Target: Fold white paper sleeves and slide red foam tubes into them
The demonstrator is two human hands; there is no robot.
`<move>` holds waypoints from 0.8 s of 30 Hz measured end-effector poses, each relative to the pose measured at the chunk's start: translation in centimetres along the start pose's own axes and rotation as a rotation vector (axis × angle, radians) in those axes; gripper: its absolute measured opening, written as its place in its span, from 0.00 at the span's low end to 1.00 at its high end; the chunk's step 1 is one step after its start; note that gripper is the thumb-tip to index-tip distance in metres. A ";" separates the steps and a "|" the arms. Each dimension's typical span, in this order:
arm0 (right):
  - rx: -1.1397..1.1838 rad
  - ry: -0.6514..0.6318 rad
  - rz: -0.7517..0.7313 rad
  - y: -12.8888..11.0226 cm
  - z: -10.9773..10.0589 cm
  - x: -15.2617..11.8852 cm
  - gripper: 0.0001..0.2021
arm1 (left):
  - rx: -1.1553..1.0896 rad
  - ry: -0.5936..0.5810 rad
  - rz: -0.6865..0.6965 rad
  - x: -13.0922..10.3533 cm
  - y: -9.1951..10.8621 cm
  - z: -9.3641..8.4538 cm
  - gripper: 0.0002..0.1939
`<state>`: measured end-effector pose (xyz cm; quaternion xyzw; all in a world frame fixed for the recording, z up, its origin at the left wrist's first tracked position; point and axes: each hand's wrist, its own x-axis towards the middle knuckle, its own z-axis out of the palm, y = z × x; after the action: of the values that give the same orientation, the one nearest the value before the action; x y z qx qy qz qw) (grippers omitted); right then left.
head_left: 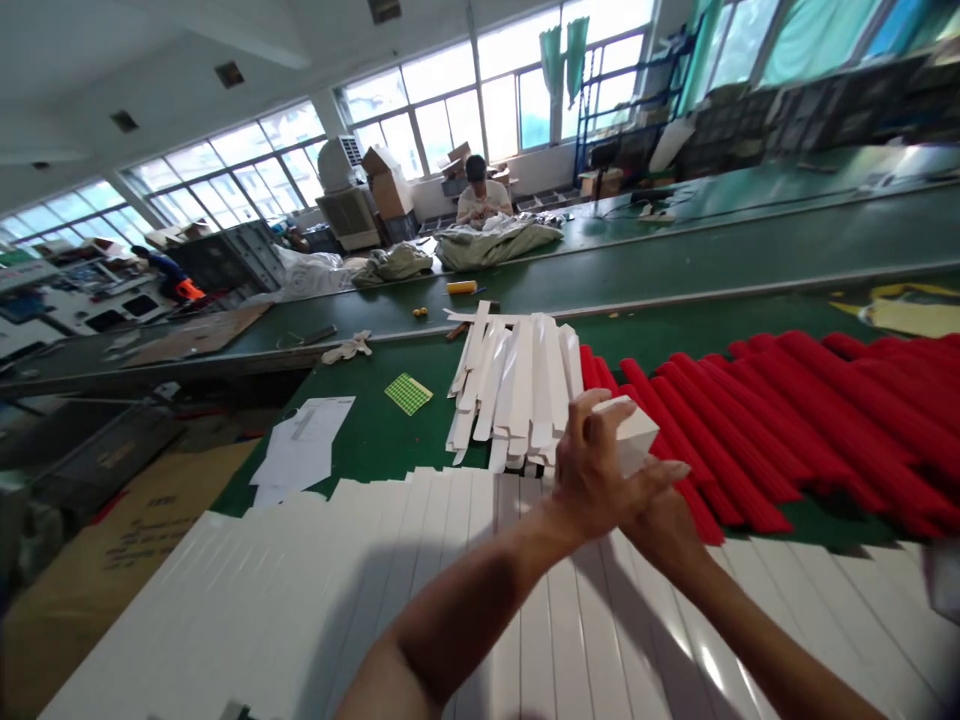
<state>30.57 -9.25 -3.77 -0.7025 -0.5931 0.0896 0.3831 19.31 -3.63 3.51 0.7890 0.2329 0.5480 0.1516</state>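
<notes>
Our left hand (589, 470) is half-curled round the white box (637, 436) near the red rolls (727, 430); can't tell our right hand (666, 515)'s grip. Probably light, crushable card, so we'd hold the edges gently.

The left hand (589, 475) curls around the white box (636, 435). The right hand (660, 515) sits just below the box.

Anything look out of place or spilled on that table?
Only minor untidiness: the narrow white cartons beside the red tubes are heaped with uneven ends, one lying crosswise at the far end. White papers overlap askew on the green table. No spill visible.
</notes>
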 end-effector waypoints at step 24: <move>0.129 -1.008 0.469 -2.7 16.5 -7.3 0.21 | 0.803 -0.229 -0.888 -4.7 -25.1 -7.3 0.17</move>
<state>16.91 -8.67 -15.77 -0.6612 -0.5239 0.5331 0.0641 6.06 14.93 -10.04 0.6659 0.7103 0.2133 0.0803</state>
